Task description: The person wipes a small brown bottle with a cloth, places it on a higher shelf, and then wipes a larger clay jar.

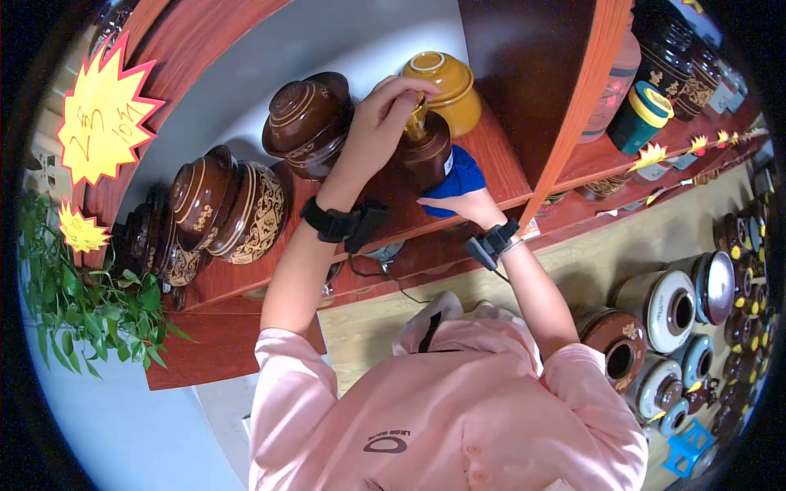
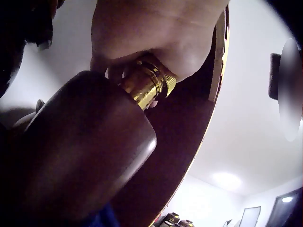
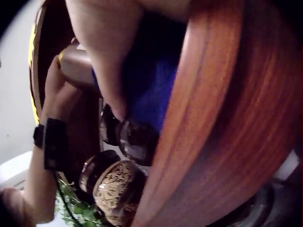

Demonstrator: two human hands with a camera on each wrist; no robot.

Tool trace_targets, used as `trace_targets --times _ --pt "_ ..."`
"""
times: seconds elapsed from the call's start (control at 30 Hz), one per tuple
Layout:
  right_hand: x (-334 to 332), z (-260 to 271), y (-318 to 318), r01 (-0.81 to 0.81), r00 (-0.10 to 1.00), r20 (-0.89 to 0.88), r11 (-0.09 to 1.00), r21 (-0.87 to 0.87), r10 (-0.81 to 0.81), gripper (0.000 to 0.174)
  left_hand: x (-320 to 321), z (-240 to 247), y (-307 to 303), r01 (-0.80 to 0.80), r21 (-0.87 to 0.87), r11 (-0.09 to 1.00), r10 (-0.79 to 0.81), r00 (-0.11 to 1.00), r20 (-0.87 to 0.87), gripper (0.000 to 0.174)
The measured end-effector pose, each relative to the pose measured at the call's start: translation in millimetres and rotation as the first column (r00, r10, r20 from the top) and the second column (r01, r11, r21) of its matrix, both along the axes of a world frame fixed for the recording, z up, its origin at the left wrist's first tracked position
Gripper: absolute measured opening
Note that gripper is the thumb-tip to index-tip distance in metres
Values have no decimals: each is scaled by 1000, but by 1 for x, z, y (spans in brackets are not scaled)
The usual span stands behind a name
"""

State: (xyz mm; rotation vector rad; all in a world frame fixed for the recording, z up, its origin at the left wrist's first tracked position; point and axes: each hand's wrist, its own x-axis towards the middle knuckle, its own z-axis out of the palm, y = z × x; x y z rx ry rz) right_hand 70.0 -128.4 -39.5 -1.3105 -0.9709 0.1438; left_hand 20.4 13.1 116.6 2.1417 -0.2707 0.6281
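Note:
A dark brown bottle point(image 1: 427, 162) with a shiny gold neck point(image 1: 415, 124) is tilted above the wooden shelf. My left hand point(image 1: 375, 127) grips it by that neck, fingers wrapped round the gold part in the left wrist view. Lower down, my right hand point(image 1: 468, 205) holds a blue cloth point(image 1: 461, 175) against the bottle's base end. In the right wrist view the thumb lies along the cloth point(image 3: 154, 90), and the other fingers are mostly hidden. Just behind the bottle stands a mustard-yellow lidded pot point(image 1: 446, 86).
Brown lidded pots point(image 1: 304, 123) and a patterned jar point(image 1: 252, 214) line the shelf point(image 1: 499, 168) to the left. An upright wooden divider point(image 1: 577, 106) rises on the right. Leafy plants point(image 1: 90, 303) hang at far left. Several large jars point(image 1: 667, 311) stand on the floor at right.

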Motion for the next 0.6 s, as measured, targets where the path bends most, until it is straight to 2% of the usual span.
trace_targets --times 0.07,0.17,0.27,0.3,0.37,0.47,0.6 --pt "3 -7 3 -65 994 -78 996 62 70 92 0 1 1 3 -9 1000 -3 1000 -30 22" --pt "4 -7 3 -25 999 -26 1000 4 25 91 -10 9 -3 -124 63 990 128 989 -69 18" --pt "4 -10 3 3 999 45 1000 -9 -2 87 -20 22 -12 -199 119 973 218 959 -178 26" --pt "3 -7 2 -6 999 31 1000 -8 6 88 -19 22 -10 -238 266 934 268 960 -82 28" --pt "2 -1 -2 -20 1000 7 1000 -6 20 91 -14 20 -6 -334 521 786 314 940 130 34" --pt "4 -1 -1 -50 999 -5 999 22 50 91 -23 35 -15 -403 584 705 378 910 172 36" --pt "6 -7 1 -82 995 -58 996 34 84 94 -23 38 -12 -348 515 783 321 936 144 37"
